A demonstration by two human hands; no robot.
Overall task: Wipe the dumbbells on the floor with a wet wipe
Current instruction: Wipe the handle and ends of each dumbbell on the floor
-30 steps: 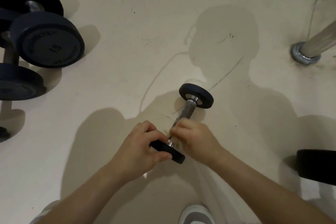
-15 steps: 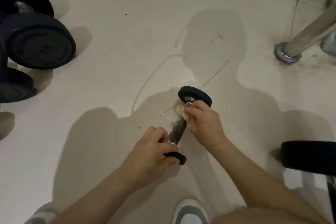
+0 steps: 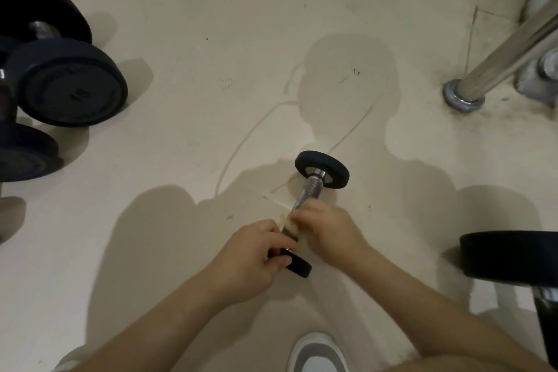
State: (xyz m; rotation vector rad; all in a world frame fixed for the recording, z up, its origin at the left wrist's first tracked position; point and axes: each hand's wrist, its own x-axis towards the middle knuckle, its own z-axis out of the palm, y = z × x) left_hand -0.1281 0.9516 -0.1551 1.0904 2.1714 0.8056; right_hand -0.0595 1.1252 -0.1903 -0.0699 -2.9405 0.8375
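A small dumbbell (image 3: 312,187) with black end discs and a knurled chrome handle lies on the beige floor in the middle of the view, its far disc pointing away from me. My left hand (image 3: 256,254) grips its near black disc. My right hand (image 3: 329,229) pinches a pale wet wipe (image 3: 291,228) wrapped on the near end of the handle, close beside my left hand. Most of the wipe is hidden under my fingers.
Larger black dumbbells (image 3: 66,84) lie at the left edge. A chrome post with a round foot (image 3: 463,96) rises at the upper right. A black disc of another weight (image 3: 510,254) sits at the right edge. My shoe (image 3: 317,353) shows at the bottom.
My right hand has slid the wipe back down the handle from the far disc to the near end, beside my left hand. My left hand keeps its grip on the near disc.
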